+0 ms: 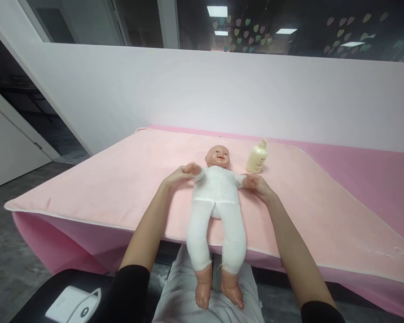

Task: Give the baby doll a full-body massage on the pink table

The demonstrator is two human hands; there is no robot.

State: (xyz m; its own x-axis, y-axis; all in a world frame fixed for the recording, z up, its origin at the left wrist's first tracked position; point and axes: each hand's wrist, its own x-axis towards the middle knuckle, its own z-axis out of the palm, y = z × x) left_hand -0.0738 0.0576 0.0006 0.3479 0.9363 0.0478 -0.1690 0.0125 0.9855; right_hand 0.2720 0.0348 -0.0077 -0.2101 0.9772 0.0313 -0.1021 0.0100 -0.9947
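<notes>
A baby doll [217,188] in a white cloth suit lies on its back on the pink blanket [121,179]. Its head points to the far side, and its lower legs hang past the table's near edge, above my lap. My left hand [181,174] is closed around the doll's hand at the picture's left. On the other side my right hand [261,186] grips the doll's other hand. Both doll arms are held out sideways. Just beyond my right hand, a pale yellow pump bottle [257,157] leans slightly on the blanket.
A darker pink cloth [384,179] lies under the blanket and drapes over the front edge. Behind the table rises a white wall [222,89] with windows above it. At the lower left, a white device [74,305] rests on a black seat [65,278].
</notes>
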